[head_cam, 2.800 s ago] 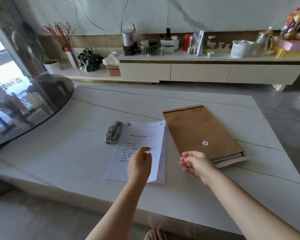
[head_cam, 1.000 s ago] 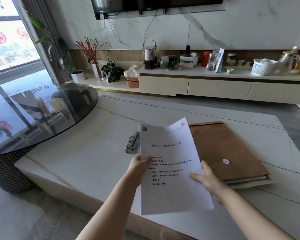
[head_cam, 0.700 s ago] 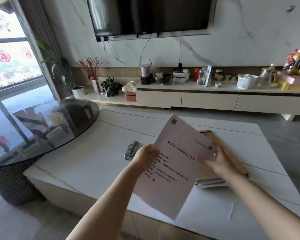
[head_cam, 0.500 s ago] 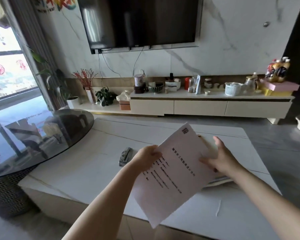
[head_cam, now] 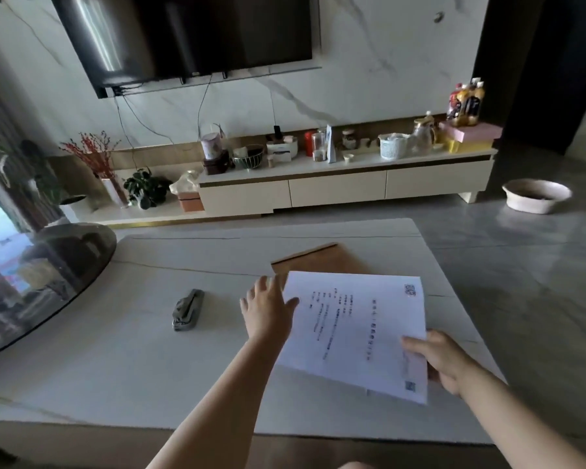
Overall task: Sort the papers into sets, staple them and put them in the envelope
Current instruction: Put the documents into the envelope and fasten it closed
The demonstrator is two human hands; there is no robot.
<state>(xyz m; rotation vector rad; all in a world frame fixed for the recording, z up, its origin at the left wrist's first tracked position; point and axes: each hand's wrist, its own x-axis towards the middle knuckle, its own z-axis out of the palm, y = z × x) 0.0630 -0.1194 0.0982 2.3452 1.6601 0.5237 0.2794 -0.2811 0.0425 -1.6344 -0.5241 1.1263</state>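
A white printed paper set [head_cam: 352,330] is held turned sideways, low over the white table [head_cam: 115,350]. My right hand [head_cam: 442,358] pinches its near right corner, thumb on top. My left hand [head_cam: 268,309] is at the sheet's left edge with its fingers straight and spread, only the thumb touching the paper. The brown envelope [head_cam: 318,260] lies flat on the table behind the paper, mostly hidden by it. A grey stapler [head_cam: 187,311] lies on the table to the left of my left hand.
A round dark glass table [head_cam: 44,275] overlaps the white table's left side. Beyond the table stands a long low cabinet [head_cam: 335,187] crowded with jars and bowls, under a wall TV. A pale bowl [head_cam: 537,196] sits on the floor at the right.
The papers were lifted off the table, then turned sideways and lowered over the envelope. My left hand's grip has loosened to straight fingers, and my right hand has moved to the near right corner.
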